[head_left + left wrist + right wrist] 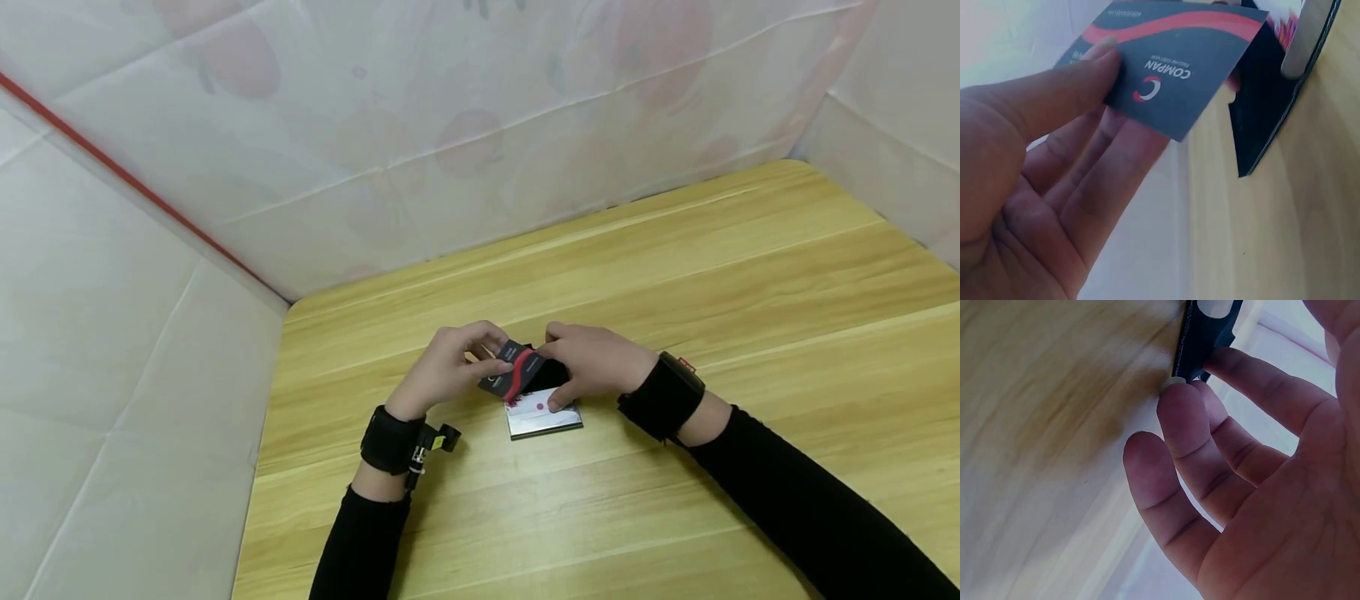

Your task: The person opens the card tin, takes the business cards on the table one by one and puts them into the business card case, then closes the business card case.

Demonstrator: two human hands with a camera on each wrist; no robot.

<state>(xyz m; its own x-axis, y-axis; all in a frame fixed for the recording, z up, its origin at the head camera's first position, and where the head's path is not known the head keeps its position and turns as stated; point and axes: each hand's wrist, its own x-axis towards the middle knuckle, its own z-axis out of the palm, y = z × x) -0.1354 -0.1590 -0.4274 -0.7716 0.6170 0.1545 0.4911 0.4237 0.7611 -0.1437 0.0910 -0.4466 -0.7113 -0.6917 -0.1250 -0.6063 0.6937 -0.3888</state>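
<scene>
A dark grey business card point(527, 367) with a red wavy stripe is pinched between the thumb and fingers of my left hand point(442, 371). In the left wrist view the card point(1204, 69) carries a C-shaped logo and the letters "COMPAN". Just below and behind it is a thin card case point(546, 423), with a glossy white panel bearing a floral print and a raised black part. My right hand point(598, 360) grips this case, its thumb on the white panel and its fingers at the black part. The right wrist view shows only a black strip of the case point(1200, 344) beyond the fingertips.
Both hands are over a light wood-grain table point(675, 517). Pale printed sheeting point(390, 125) rises behind the table, with more on the left and right sides. Each wrist wears a black band, and a small camera device point(438, 440) sticks out from the left one.
</scene>
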